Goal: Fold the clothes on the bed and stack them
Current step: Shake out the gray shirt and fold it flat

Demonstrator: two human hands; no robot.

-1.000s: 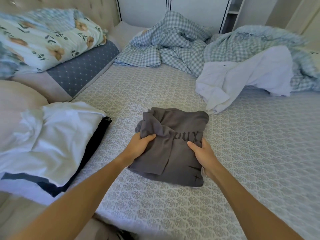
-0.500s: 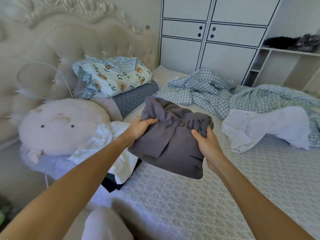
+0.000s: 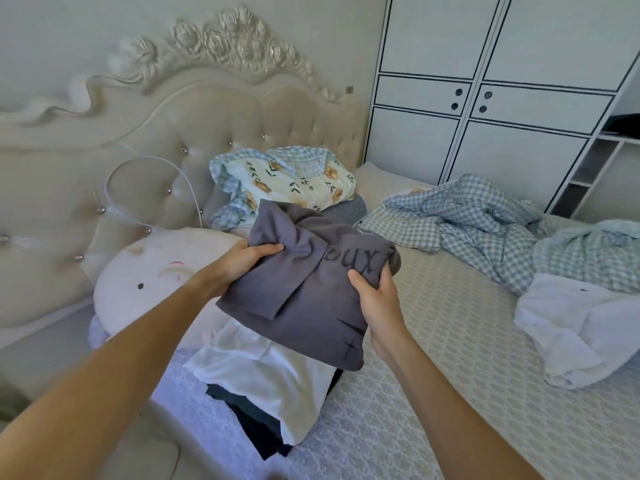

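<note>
A folded dark grey shirt (image 3: 311, 289) with black lettering hangs in the air over the left side of the bed (image 3: 450, 393). My left hand (image 3: 242, 261) grips its left edge, thumb on top. My right hand (image 3: 377, 303) grips its right edge. Directly below it lies a stack of folded clothes (image 3: 263, 382), white on top and dark underneath. A crumpled white garment (image 3: 581, 323) lies unfolded at the right of the bed.
A round pink plush pig cushion (image 3: 152, 282) leans at the tufted headboard (image 3: 138, 161). Floral pillows (image 3: 287, 178) sit behind the shirt. A rumpled blue checked blanket (image 3: 485, 220) covers the far right. White wardrobe doors (image 3: 485, 98) stand beyond the bed.
Both hands lifted the folded grey shirt off the mattress and carried it left, over the stack of folded clothes. My view turned up and left toward the headboard.
</note>
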